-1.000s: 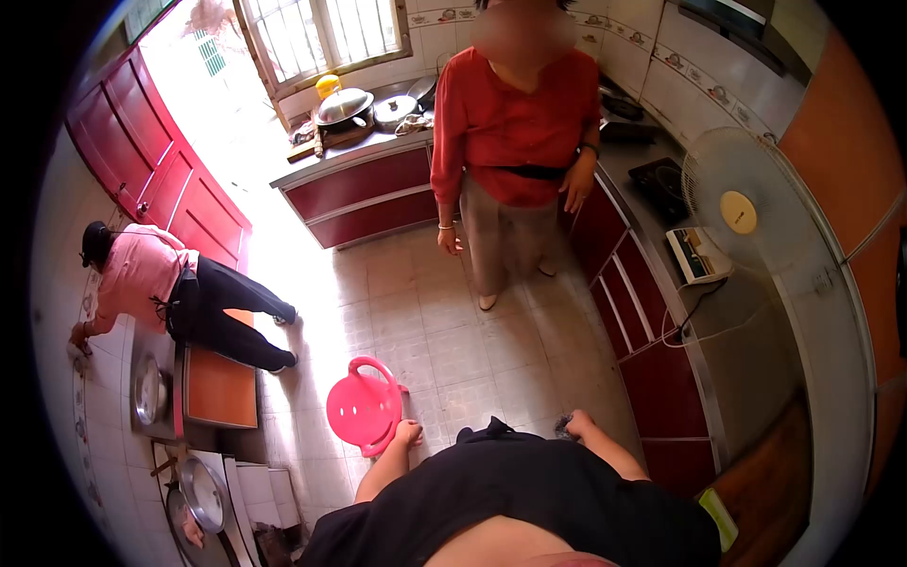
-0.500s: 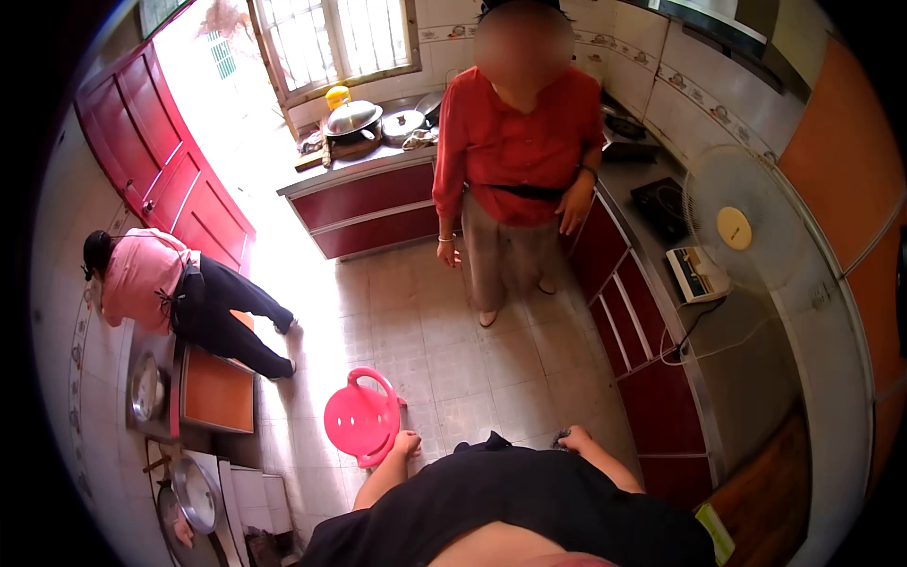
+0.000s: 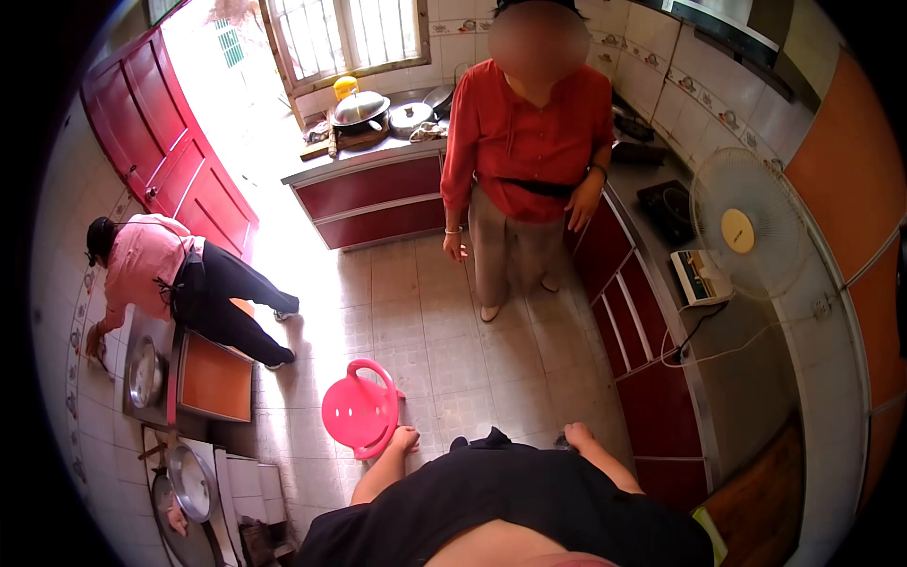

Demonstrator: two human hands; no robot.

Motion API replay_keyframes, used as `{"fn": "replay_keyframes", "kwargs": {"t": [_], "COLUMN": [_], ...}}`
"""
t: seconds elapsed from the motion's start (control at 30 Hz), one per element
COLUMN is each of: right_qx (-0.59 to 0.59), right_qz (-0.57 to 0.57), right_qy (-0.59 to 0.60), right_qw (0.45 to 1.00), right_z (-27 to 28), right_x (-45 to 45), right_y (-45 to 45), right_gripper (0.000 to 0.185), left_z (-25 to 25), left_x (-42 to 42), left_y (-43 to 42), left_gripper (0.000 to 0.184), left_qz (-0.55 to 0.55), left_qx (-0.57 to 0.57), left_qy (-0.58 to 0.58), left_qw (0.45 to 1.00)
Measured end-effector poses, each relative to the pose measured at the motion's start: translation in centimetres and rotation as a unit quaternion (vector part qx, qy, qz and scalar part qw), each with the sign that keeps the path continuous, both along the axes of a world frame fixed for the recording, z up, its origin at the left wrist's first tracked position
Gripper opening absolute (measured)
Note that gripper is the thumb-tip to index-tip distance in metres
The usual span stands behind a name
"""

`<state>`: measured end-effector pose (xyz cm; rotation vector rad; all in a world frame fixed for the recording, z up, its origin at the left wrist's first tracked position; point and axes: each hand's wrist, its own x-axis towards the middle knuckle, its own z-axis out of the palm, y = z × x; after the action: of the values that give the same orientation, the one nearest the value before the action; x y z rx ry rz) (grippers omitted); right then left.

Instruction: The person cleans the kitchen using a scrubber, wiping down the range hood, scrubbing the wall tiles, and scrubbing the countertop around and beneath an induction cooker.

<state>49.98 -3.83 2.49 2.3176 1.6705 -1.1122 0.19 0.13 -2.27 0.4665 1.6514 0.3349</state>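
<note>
My left hand [image 3: 406, 439] is low in front of me, its fingers curled in. It overlaps the lower right edge of a pink plastic chair [image 3: 348, 413] from this angle; whether it touches the chair I cannot tell. Anything inside those fingers is hidden. On the other side of my dark clothing, my right hand [image 3: 578, 436] is closed, with a small dark thing [image 3: 563, 442] at its fingers, too small to name.
A person in red [image 3: 529, 142] stands ahead by the counter [image 3: 378, 151]. Another person in pink [image 3: 156, 260] bends over the left-hand counter. A fan [image 3: 746, 227], a scale [image 3: 700, 279] and an induction cooker [image 3: 667, 210] are on the right. The red door [image 3: 170, 142] stands ajar.
At the left, the person in pink has reached an arm down toward the wall and shifted a foot. My hands keep nearly the same place; the view has tilted slightly.
</note>
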Motion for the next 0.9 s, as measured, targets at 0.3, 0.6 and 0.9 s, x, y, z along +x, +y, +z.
{"fn": "replay_keyframes", "kwargs": {"t": [0.3, 0.6, 0.9], "right_qx": [-0.055, -0.018, -0.043], "right_qz": [-0.067, -0.084, -0.037], "right_qy": [-0.024, 0.07, 0.085], "right_qw": [0.996, 0.994, 0.995], "right_z": [-0.9, -0.1, 1.2], "right_x": [-0.8, -1.0, -0.9], "right_y": [-0.2, -0.3, 0.8], "right_gripper": [0.045, 0.022, 0.027], "left_z": [1.0, 1.3, 0.4], "left_x": [0.6, 0.5, 0.4], "left_y": [-0.2, -0.1, 0.2], "left_gripper": [0.03, 0.032, 0.033], "left_qz": [0.029, 0.03, 0.031], "left_qx": [-0.007, -0.003, -0.004], "left_qy": [0.011, 0.025, 0.032], "left_qw": [1.0, 0.999, 0.999]}}
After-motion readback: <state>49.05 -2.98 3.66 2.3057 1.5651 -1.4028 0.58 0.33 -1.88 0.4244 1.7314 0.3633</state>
